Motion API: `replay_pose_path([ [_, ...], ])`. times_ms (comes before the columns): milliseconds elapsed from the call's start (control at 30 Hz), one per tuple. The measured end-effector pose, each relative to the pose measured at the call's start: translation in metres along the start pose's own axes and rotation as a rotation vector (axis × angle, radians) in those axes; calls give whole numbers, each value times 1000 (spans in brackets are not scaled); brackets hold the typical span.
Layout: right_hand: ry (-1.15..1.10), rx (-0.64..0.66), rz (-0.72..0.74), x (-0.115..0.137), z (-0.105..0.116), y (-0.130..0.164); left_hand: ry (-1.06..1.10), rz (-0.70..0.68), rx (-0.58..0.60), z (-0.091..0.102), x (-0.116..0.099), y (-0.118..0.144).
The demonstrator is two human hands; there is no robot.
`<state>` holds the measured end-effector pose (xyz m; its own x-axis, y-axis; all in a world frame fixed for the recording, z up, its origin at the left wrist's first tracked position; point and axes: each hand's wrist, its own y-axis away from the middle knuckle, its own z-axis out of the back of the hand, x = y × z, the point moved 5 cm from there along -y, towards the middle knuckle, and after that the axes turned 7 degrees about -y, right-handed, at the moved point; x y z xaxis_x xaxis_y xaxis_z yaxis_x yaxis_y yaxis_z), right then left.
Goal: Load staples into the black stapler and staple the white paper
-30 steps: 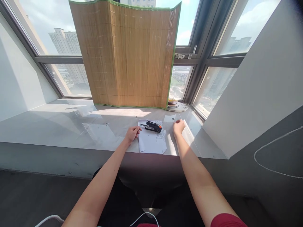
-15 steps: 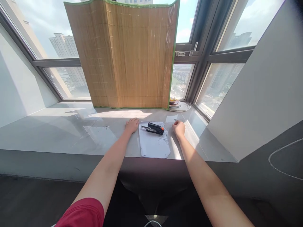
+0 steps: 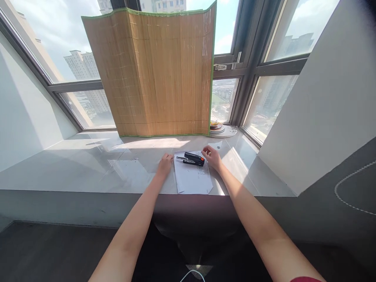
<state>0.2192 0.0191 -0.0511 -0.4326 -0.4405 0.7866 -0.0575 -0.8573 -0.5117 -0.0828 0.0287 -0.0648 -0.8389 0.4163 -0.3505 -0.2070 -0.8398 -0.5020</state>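
Note:
A black stapler (image 3: 194,159) with an orange mark lies across a small stack of white paper (image 3: 192,181), its jaws spread and pointing left. Handwriting or print shows on the sheet's right part. At the stack's upper left edge, my left hand (image 3: 165,165) has its fingers bent together on the paper's border. My right hand (image 3: 212,157) is at the upper right corner, just beyond the stapler's orange end, with thumb and fingers curled together. Whatever lies between its fingertips is too small to make out.
A bamboo mat (image 3: 170,74) with green edging stands upright against the window. Stacked plates (image 3: 223,132) sit at its right foot. A small paper slip (image 3: 216,145) lies behind my right hand. The windowsill (image 3: 73,168) ends at a front edge; a slanting wall (image 3: 317,117) rises at right.
My right hand has moved left, from beside the paper to its upper right corner near the stapler. My left hand's fingers, spread flat before, are now drawn in at the paper's edge.

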Motion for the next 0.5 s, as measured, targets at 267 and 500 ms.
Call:
replay_pose_path([
  [267,94,342,196,24,-45,16,148,-127,33,9,-12,-2],
  [500,55,338,227,25,-39,15,171,-180,43,9,-14,0],
])
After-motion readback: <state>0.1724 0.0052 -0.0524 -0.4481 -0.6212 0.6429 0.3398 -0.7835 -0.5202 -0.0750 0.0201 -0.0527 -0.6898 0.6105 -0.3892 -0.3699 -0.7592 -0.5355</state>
